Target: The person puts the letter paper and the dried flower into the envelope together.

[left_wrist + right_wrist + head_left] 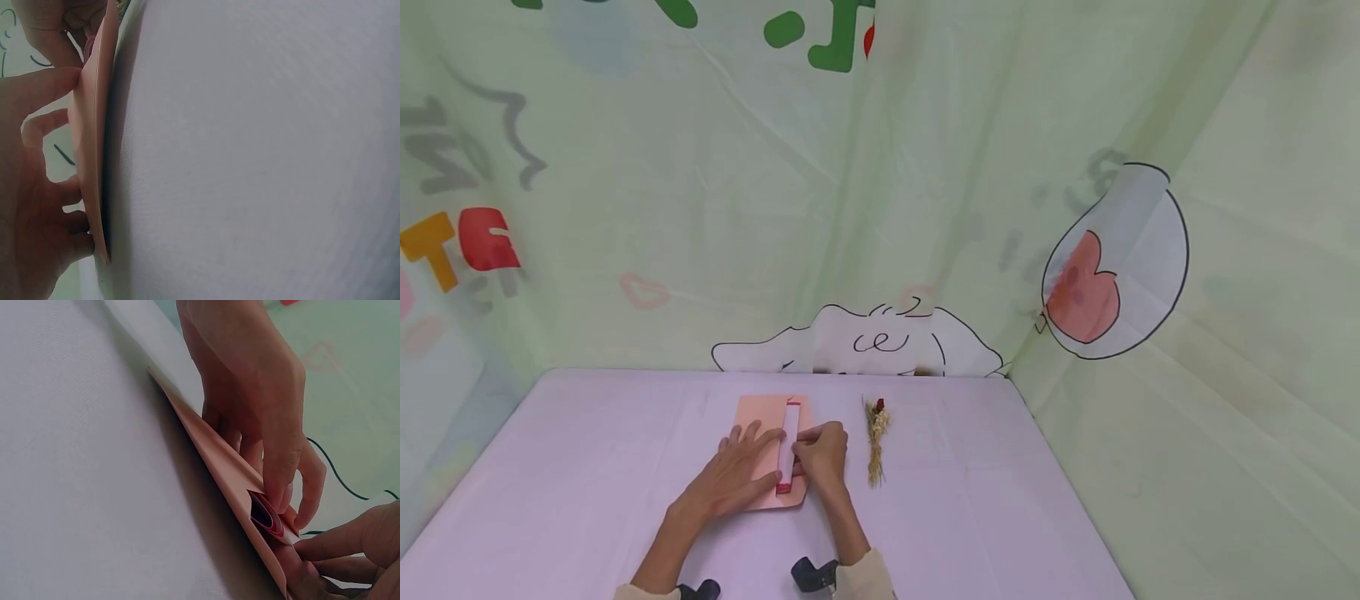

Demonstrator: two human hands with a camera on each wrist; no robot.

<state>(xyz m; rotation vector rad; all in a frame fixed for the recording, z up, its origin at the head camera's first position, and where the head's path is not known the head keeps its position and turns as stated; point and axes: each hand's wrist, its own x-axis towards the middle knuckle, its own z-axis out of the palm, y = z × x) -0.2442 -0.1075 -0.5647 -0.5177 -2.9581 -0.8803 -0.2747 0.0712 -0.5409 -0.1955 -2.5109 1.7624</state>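
A pink sheet of card (758,410) lies on the table, with a long white paper strip with red ends (787,450) along its right side. In the right wrist view the strip's near end shows as a flattened roll (267,515) with red layers. My left hand (733,475) rests spread over the card, its thumb and index fingertips at the strip's left edge. From the right, my right hand (823,454) has bent fingers and pinches the strip's right edge between thumb and fingertips. Part of the card is hidden under both hands.
A small bunch of dried flowers (876,442) with one dark red bloom lies just right of my right hand. The pale table (970,500) backs onto a printed curtain (760,208). Black wrist devices (814,575) sit at both cuffs.
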